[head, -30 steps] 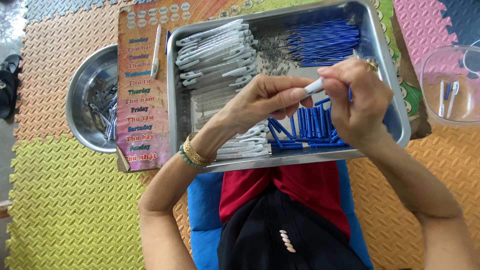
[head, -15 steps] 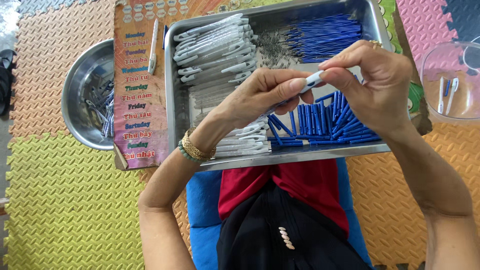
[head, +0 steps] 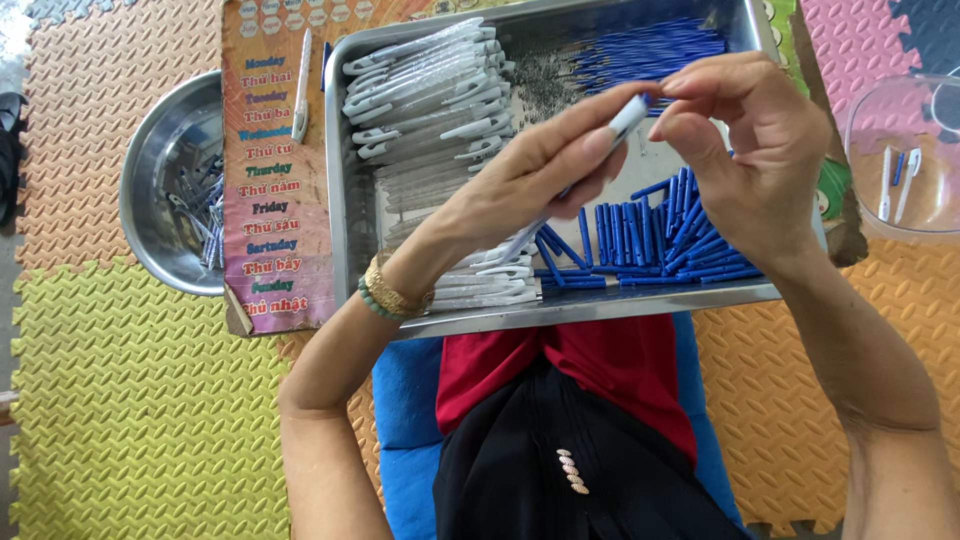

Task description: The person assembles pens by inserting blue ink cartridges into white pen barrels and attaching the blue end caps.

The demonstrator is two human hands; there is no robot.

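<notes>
My left hand (head: 530,175) grips a white pen barrel (head: 627,117) above a steel tray (head: 345,190). My right hand (head: 750,150) pinches the barrel's upper end, where a small blue part shows. Inside the tray lie white pen barrels (head: 430,90) at the left, blue pen parts (head: 650,235) at the front right, blue refills (head: 650,50) at the back, and a patch of small metal springs (head: 545,85) in the middle.
A round steel bowl (head: 150,215) with pen parts sits at the left. A printed card (head: 270,200) with a lone white pen (head: 301,85) lies between bowl and tray. A clear plastic tub (head: 900,160) holding a few pens stands at the right. Foam mats cover the floor.
Both hands rose a little and turned with the white barrel; my right hand's fingers shifted onto its upper tip.
</notes>
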